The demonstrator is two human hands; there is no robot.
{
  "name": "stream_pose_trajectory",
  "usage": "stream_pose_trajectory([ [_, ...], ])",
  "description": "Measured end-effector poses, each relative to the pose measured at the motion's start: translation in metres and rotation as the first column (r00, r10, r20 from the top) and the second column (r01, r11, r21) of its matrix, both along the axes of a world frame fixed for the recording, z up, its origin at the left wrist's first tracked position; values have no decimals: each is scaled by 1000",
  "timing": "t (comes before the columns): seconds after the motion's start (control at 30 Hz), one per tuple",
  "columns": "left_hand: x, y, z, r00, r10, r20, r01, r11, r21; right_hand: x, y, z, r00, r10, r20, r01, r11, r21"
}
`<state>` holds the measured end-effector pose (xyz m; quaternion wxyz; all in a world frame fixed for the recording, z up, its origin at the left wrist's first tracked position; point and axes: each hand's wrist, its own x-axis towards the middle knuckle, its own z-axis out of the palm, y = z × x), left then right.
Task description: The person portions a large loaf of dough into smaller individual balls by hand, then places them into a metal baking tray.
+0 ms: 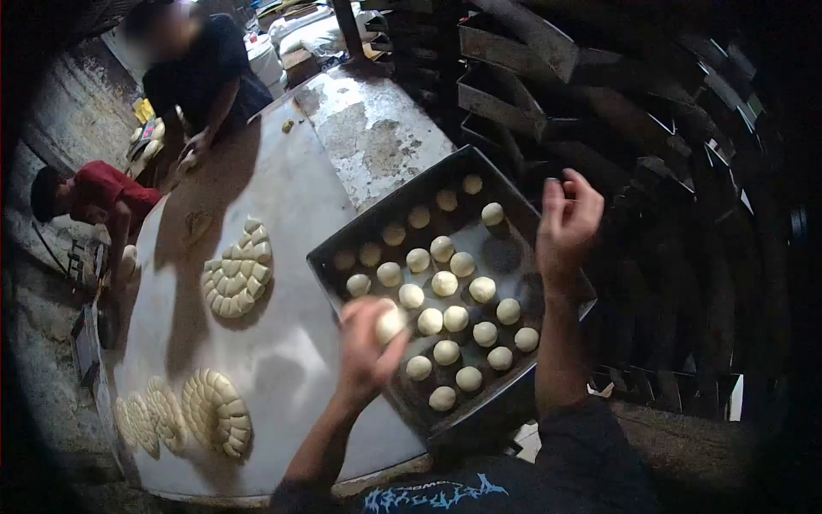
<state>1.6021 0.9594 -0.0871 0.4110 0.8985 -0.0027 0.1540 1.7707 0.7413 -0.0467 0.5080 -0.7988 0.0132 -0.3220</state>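
Observation:
My left hand (366, 353) is closed around a pale dough ball (390, 324) over the near left side of a dark metal tray (377, 212). Inside the tray, several round dough balls (444, 283) sit in loose rows, spaced apart. Above the tray's right edge, my right hand (572, 212) is raised with its fingers loosely bent and apart; I see nothing in it. Slight motion blur softens both hands.
On the pale tabletop (300, 377) lie a coil of cut dough pieces (240, 272) and several scored dough rounds (216, 413). Two people (193, 77) stand at the far left edge, hands on the table. Dark metal pans (505, 103) are stacked at right.

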Motion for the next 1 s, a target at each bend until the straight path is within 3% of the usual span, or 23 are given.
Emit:
stream_pose_trajectory([
  [0.03, 37, -24, 7, 997, -10, 82, 9, 1000, 16, -9, -7, 11, 1000, -12, 6, 12, 1000, -7],
  [0.07, 80, -44, -1, 985, -88, 151, 107, 987, -120, -22, -13, 16, 989, 9, 147, -16, 999, 50],
  [0.1, 120, -63, -15, 995, -72, 66, 77, 994, -80, -36, -17, 19, 959, 21, 284, -52, 993, 104],
  [0.2, 171, -69, -87, 967, 97, -236, -62, 986, 152, -85, -16, 26, 985, 61, 164, -87, 984, 157],
  [0.27, 150, -43, -76, 984, 173, -41, -161, 965, 206, -113, -8, 28, 987, 94, 133, -125, 962, 242],
  [0.3, 119, -23, -52, 976, 207, 67, -216, 961, 174, -130, 0, 25, 989, 121, 90, -145, 926, 350],
  [0.37, 40, 31, -38, 937, 330, 111, -332, 943, 0, -159, 30, -15, 853, 438, 283, -511, 811, 285],
  [0.4, -8, 61, -42, 921, 388, 25, -388, 922, -8, -190, 52, -31, 804, 594, 12, -569, 763, 306],
  [0.43, -58, 91, -59, 887, 459, -51, -455, 888, 71, -213, 81, -42, 578, 766, -279, -670, 642, 374],
  [0.5, -165, 128, -104, 800, 600, 9, -562, 745, 359, -260, 163, -104, 431, 784, -447, -829, 539, 145],
  [0.53, -220, 126, -113, 755, 650, -84, -540, 690, 482, -279, 193, -143, 393, 789, -473, -883, 466, 43],
  [0.57, -267, 122, -124, 705, 690, -165, -490, 642, 589, -287, 219, -168, 510, 680, -527, -857, 458, -237],
  [0.6, -305, 118, -136, 760, 624, -182, -432, 694, 575, -292, 242, -183, 645, 561, -520, -762, 412, -500],
  [0.63, -342, 119, -140, 810, 548, -208, -362, 747, 558, -276, 273, -169, 533, 463, -708, -839, 396, -372],
  [0.67, -363, 119, -136, 807, 532, -255, -349, 779, 522, -268, 301, -193, 781, 402, -478, -623, 551, -554],
  [0.7, -375, 112, -131, 803, 513, -304, -338, 811, 477, -239, 335, -198, 860, 284, -424, -505, 590, -630],
  [0.73, -383, 114, -129, 798, 523, -300, -355, 810, 467, -206, 363, -198, 866, 241, -437, -467, 703, -537],
  [0.77, -389, 117, -128, 833, 483, -270, -366, 847, 384, -161, 394, -229, 962, 74, -264, -212, 811, -545],
  [0.8, -394, 122, -128, 865, 443, -234, -369, 879, 302, -144, 419, -176, 831, -4, -556, -269, 873, -408],
  [0.87, -397, 135, -129, 870, 444, -215, -412, 893, 180, -108, 469, -172, 774, -13, -634, -276, 893, -355],
  [0.9, -399, 139, -128, 877, 432, -211, -431, 901, 54, -96, 488, -188, 778, -6, -628, -284, 889, -360],
  [0.97, -398, 151, -124, 873, 433, -224, -449, 893, -23, -80, 517, -218, 830, 310, -463, -449, 865, -225],
  [1.0, -398, 156, -121, 874, 419, -246, -453, 886, -99, -97, 512, -205, 832, 307, -462, -448, 864, -232],
])
